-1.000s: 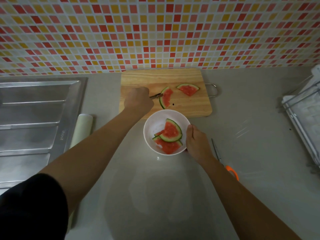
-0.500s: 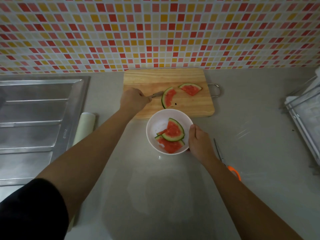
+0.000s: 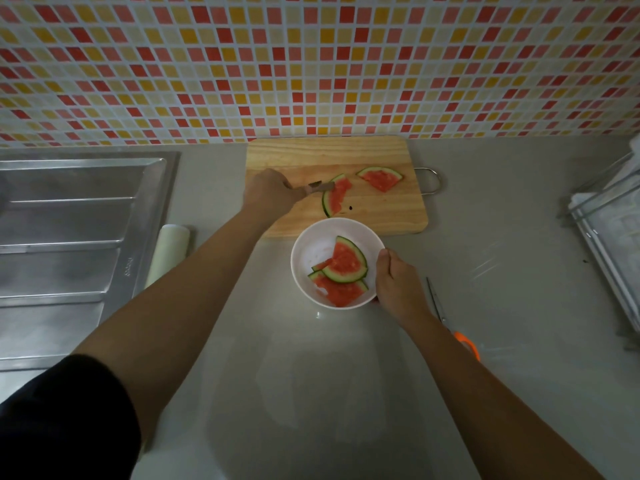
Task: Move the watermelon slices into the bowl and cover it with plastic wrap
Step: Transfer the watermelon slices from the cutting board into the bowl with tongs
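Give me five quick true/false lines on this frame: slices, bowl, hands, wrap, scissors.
1. Two watermelon slices lie on the cutting board. True: one near the fork, one further right.
2. The bowl is empty. False: it already holds slices.
3. The right hand rests against the bowl's right rim. True.
4. The left hand holds the scissors. False: it holds a fork whose tip touches the nearer slice; the scissors lie on the counter, right of the bowl.
5. Plastic wrap covers the bowl. False: the bowl is open; a roll lies beside the sink.
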A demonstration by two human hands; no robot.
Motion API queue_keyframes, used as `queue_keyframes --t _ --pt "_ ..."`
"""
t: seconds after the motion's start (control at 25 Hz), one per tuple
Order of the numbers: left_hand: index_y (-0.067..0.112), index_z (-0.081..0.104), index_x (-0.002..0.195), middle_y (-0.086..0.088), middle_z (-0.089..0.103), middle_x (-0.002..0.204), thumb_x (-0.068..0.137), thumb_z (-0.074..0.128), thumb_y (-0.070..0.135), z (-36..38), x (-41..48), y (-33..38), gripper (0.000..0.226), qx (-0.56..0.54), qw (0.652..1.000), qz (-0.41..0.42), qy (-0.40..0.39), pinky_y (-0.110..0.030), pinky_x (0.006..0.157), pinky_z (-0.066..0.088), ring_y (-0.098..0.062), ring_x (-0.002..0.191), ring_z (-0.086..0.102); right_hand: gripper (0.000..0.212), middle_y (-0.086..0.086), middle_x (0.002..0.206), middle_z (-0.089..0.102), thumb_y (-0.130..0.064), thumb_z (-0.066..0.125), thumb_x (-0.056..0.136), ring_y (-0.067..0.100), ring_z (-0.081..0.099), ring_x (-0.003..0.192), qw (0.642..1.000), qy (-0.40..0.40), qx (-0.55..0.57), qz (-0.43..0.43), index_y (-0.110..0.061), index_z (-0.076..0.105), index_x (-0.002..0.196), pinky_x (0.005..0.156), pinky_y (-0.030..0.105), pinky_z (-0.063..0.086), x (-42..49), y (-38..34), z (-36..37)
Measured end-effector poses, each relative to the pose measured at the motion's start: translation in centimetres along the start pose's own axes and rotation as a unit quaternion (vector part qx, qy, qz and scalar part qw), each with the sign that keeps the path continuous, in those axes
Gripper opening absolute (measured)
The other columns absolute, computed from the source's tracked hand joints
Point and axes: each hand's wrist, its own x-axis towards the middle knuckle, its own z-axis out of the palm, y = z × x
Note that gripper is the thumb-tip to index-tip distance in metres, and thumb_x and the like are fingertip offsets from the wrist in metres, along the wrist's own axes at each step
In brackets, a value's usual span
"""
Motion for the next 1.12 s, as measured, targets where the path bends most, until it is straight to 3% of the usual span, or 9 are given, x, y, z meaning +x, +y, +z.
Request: queue_keyframes --t 0.16,0.24,0.36,0.44,0.56,0.64,0.76,0.92,1.12 --pt "0.007 0.064 0.065 -0.002 0.065 0.055 0.076 0.069 0.040 -2.2 1.3 -0.1 0.036 -0.040 0.994 -0.076 -0.070 -0.017 0.040 0.037 -0.008 0.035 0.043 0.030 -0.011 0.061 0.048 -0.028 0.029 0.100 0.002 0.048 0.056 1.000 0.006 -0.017 -0.010 -0.015 0.050 0.082 0.048 0.018 0.034 0.0 0.1 0.0" --pt "0.008 0.064 0.062 0.000 0.062 0.044 0.077 0.068 0.035 -3.0 2.0 0.0 0.031 -0.045 0.986 -0.104 -0.121 -0.011 0.032 0.027 -0.005 0.024 0.033 0.032 -0.007 0.061 0.049 -0.027 0.030 0.100 0.006 0.050 0.056 1.000 0.006 -0.011 -0.009 -0.013 0.051 0.081 0.048 0.020 0.037 0.0 0.1 -0.1" --pt "0.006 0.066 0.068 -0.002 0.059 0.042 0.080 0.068 0.033 -2.8 2.5 0.3 0.029 -0.081 0.969 -0.147 -0.181 -0.008 0.030 0.022 -0.003 0.023 0.024 0.037 0.005 0.070 0.057 -0.026 0.030 0.100 0.025 0.058 0.064 1.000 0.004 0.005 -0.004 -0.004 0.057 0.089 0.058 0.032 0.047 0.0 0.0 -0.1" --pt "0.007 0.065 0.069 0.001 0.054 0.036 0.081 0.067 0.031 -2.1 2.4 0.4 0.027 -0.099 0.963 -0.162 -0.193 -0.007 0.030 0.019 -0.004 0.023 0.023 0.037 0.008 0.075 0.057 -0.026 0.029 0.100 0.026 0.057 0.068 1.000 0.000 0.007 -0.004 -0.002 0.058 0.093 0.062 0.034 0.047 -0.1 -0.1 0.0" --pt "0.006 0.064 0.070 -0.002 0.056 0.048 0.078 0.068 0.033 -1.6 2.4 0.4 0.028 -0.100 0.975 -0.128 -0.154 -0.015 0.036 0.023 -0.009 0.032 0.028 0.036 0.001 0.067 0.055 -0.027 0.029 0.100 0.017 0.054 0.059 1.000 0.000 0.004 -0.001 -0.007 0.057 0.090 0.054 0.028 0.042 -0.1 0.0 0.0" --pt "0.007 0.063 0.067 -0.001 0.057 0.057 0.075 0.068 0.041 -1.6 2.6 0.5 0.035 -0.047 0.995 -0.053 -0.069 -0.020 0.042 0.029 -0.012 0.042 0.038 0.033 -0.006 0.062 0.051 -0.028 0.029 0.100 0.009 0.052 0.055 1.000 0.001 -0.004 -0.002 -0.011 0.055 0.087 0.048 0.023 0.038 -0.1 0.0 -0.1" --pt "0.008 0.070 0.074 -0.003 0.055 0.060 0.076 0.065 0.047 -1.3 2.7 1.0 0.039 0.029 0.998 0.050 0.031 -0.025 0.051 0.038 -0.018 0.060 0.053 0.034 -0.004 0.063 0.053 -0.029 0.029 0.100 0.019 0.057 0.061 1.000 -0.002 0.001 0.004 -0.012 0.053 0.085 0.055 0.030 0.045 0.0 -0.1 -0.2" --pt "0.015 0.073 0.093 -0.005 0.065 0.079 0.077 0.065 0.048 -0.4 3.3 0.6 0.038 0.009 0.999 0.051 0.013 -0.035 0.072 0.050 -0.022 0.078 0.060 0.036 0.008 0.074 0.059 -0.027 0.029 0.100 0.032 0.063 0.071 1.000 -0.007 0.014 0.003 -0.004 0.056 0.092 0.066 0.049 0.055 -0.1 -0.3 -0.2" --pt "0.023 0.070 0.107 0.001 0.064 0.073 0.080 0.062 0.052 1.0 3.0 0.3 0.040 0.050 0.995 0.085 0.028 -0.030 0.062 0.046 -0.019 0.072 0.057 0.032 0.001 0.068 0.054 -0.028 0.029 0.100 0.028 0.061 0.069 1.000 -0.007 0.016 0.009 -0.013 0.052 0.083 0.065 0.047 0.055 0.0 -0.4 -0.2"
